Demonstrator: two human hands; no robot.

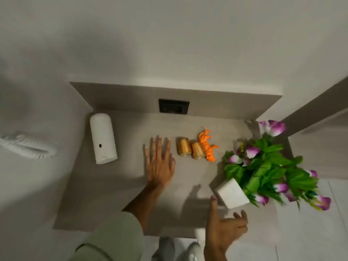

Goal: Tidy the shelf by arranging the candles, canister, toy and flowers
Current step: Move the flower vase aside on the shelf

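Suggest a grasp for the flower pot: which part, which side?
Take the white square pot across two opposite flat walls, coming from the near right where the open right hand waits. It looks tilted, and the flowers cover its top and far side, so the walls are the free part.

the wall is plain & pale grey w/ soft shadows on the left side. a beige shelf sticks out from it, w/ a low back panel of the same colour. a small black vent or socket plate sits in that panel. a white coiled cord hangs at far left. pale floor tiles show at bottom right. the light is dim & soft.
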